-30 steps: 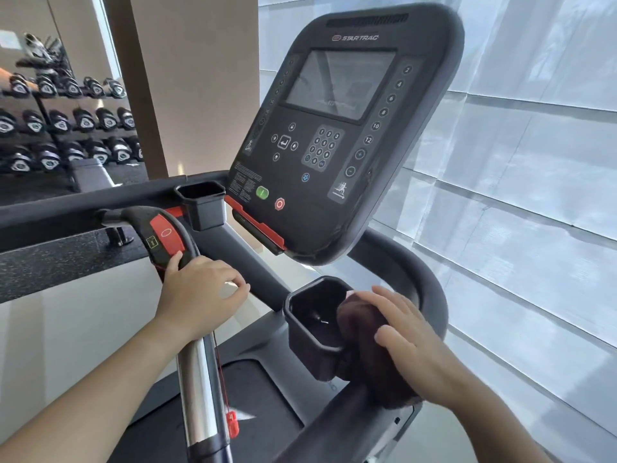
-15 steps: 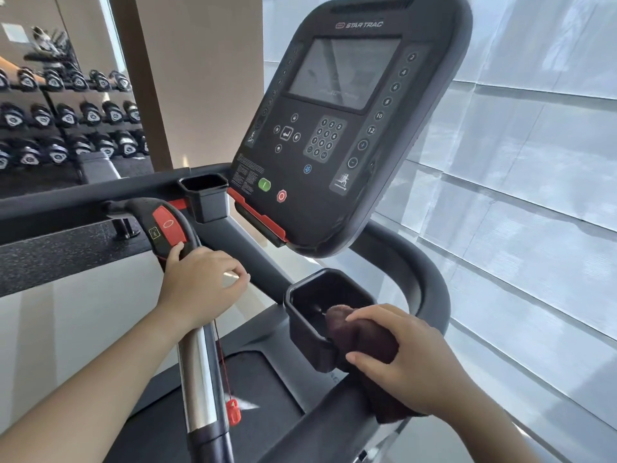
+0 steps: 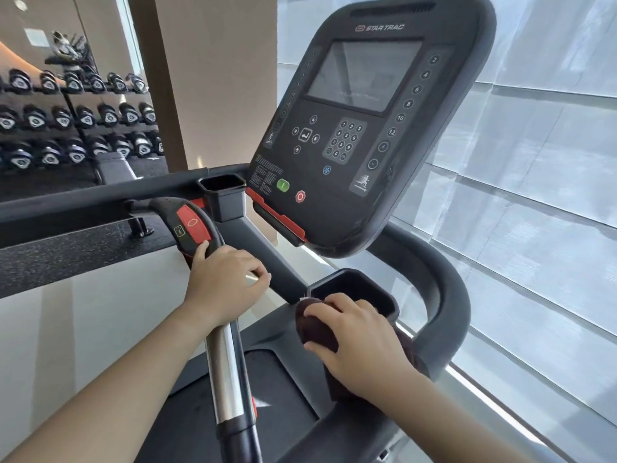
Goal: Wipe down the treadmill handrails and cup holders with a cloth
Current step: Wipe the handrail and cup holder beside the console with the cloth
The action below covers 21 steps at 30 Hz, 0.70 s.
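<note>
My right hand [image 3: 362, 342] presses a dark brown cloth [image 3: 315, 325] against the near left rim of the right cup holder [image 3: 364, 289], a black square cup below the console. My left hand [image 3: 223, 279] is wrapped around the centre handlebar [image 3: 225, 372], just under its red stop button [image 3: 193, 225]; the bar is chrome below my grip. A second black cup holder [image 3: 222, 195] sits farther back on the left. The thick black right handrail [image 3: 440, 315] curves behind the right cup holder.
The black console [image 3: 367, 121] with screen and keypad tilts above both cup holders. A long black left handrail [image 3: 100, 198] runs across the left. Racks of dumbbells [image 3: 73, 118] show at far left. Frosted window panels [image 3: 534, 195] fill the right side.
My right hand has slid the cloth from the right side of the cup holder, over its near edge, to the near left rim. My left hand has kept its grip.
</note>
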Available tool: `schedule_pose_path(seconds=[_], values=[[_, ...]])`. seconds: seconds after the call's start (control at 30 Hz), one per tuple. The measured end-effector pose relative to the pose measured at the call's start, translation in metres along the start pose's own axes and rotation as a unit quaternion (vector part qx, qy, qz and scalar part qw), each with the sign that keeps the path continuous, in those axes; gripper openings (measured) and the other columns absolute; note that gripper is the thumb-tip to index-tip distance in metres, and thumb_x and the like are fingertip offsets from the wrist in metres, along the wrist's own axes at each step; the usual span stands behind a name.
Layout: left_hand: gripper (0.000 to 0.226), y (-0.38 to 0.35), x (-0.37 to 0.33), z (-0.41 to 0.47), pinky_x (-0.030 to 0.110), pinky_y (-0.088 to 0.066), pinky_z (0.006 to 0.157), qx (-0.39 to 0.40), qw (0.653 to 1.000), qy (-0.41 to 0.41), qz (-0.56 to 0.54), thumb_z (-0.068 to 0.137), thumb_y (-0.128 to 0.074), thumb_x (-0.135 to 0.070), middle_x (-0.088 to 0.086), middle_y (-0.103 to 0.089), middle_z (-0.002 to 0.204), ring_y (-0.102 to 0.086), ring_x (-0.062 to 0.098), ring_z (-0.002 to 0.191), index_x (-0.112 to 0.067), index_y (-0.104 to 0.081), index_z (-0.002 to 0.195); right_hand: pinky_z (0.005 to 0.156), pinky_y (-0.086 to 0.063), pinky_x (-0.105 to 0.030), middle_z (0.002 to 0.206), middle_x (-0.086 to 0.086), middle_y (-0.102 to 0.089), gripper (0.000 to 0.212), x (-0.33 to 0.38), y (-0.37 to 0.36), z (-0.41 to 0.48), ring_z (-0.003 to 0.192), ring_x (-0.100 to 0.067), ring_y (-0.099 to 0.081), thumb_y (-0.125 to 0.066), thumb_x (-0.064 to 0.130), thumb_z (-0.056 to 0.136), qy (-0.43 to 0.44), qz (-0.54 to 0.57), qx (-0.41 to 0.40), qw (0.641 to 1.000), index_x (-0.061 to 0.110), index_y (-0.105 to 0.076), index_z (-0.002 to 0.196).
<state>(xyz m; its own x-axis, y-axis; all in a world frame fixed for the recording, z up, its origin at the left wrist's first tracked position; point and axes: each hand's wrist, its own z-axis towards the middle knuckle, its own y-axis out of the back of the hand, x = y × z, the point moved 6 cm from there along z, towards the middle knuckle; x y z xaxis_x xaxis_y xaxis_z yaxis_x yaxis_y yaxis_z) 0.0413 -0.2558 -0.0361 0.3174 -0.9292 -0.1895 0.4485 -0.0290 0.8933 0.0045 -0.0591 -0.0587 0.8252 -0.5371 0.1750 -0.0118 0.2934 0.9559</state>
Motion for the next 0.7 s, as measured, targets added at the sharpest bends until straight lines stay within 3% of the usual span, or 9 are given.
schedule_pose_path(seconds=[0.17, 0.3, 0.33, 0.47, 0.6, 0.7], values=[[0.026, 0.0, 0.001, 0.001, 0.05, -0.014, 0.11, 0.005, 1.0, -0.003, 0.002, 0.082, -0.041, -0.048, -0.016, -0.066, 0.096, -0.052, 0.01, 0.101, -0.036, -0.064, 0.077, 0.085, -0.048, -0.039, 0.126, 0.003, -0.051, 0.039, 0.011, -0.002, 0.026, 0.101, -0.025, -0.052, -0.054, 0.045, 0.089, -0.031, 0.024, -0.015, 0.999, 0.036, -0.047, 0.126], [0.026, -0.002, 0.001, 0.0, 0.05, -0.013, 0.11, 0.008, 1.0, -0.008, 0.005, 0.084, -0.041, -0.047, -0.017, -0.066, 0.096, -0.052, 0.009, 0.101, -0.036, -0.065, 0.079, 0.063, -0.047, -0.039, 0.111, 0.0, -0.06, 0.035, 0.016, -0.003, 0.002, 0.081, -0.027, -0.056, -0.066, 0.043, 0.08, -0.012, -0.053, -0.051, 0.997, 0.03, -0.059, 0.112], [0.026, -0.002, 0.002, 0.0, 0.049, -0.012, 0.11, 0.008, 1.0, -0.007, 0.003, 0.084, -0.042, -0.046, -0.017, -0.066, 0.096, -0.051, 0.009, 0.101, -0.036, -0.065, 0.079, 0.063, -0.048, -0.039, 0.11, 0.001, -0.061, 0.035, 0.014, -0.002, -0.001, 0.081, -0.026, -0.056, -0.067, 0.043, 0.08, -0.012, -0.049, -0.049, 0.998, 0.031, -0.059, 0.111], [0.025, -0.003, 0.003, 0.0, 0.05, -0.013, 0.11, 0.016, 1.0, -0.002, 0.003, 0.084, -0.042, -0.046, -0.017, -0.066, 0.098, -0.051, 0.009, 0.102, -0.036, -0.064, 0.078, 0.088, -0.046, -0.038, 0.122, 0.008, -0.055, 0.034, 0.002, 0.011, 0.022, 0.102, -0.023, -0.053, -0.056, 0.044, 0.088, -0.012, 0.071, -0.035, 0.997, 0.039, -0.051, 0.121], [0.021, -0.001, 0.002, 0.0, 0.049, -0.013, 0.109, 0.01, 1.0, 0.01, 0.0, 0.083, -0.046, -0.045, -0.016, -0.067, 0.1, -0.052, 0.011, 0.104, -0.036, -0.064, 0.076, 0.079, -0.047, -0.035, 0.116, 0.008, -0.059, 0.026, -0.03, 0.046, 0.035, 0.097, -0.025, -0.057, -0.061, 0.04, 0.085, -0.049, 0.084, -0.145, 0.985, 0.039, -0.056, 0.111], [0.017, 0.001, 0.001, 0.002, 0.048, -0.015, 0.108, 0.003, 1.0, 0.016, -0.011, 0.083, -0.049, -0.042, -0.015, -0.068, 0.097, -0.053, 0.012, 0.101, -0.037, -0.062, 0.072, 0.075, -0.041, -0.031, 0.111, 0.01, -0.059, 0.023, -0.073, 0.043, 0.031, 0.098, -0.024, -0.058, -0.061, 0.043, 0.085, -0.12, 0.078, -0.099, 0.985, 0.041, -0.058, 0.108]])
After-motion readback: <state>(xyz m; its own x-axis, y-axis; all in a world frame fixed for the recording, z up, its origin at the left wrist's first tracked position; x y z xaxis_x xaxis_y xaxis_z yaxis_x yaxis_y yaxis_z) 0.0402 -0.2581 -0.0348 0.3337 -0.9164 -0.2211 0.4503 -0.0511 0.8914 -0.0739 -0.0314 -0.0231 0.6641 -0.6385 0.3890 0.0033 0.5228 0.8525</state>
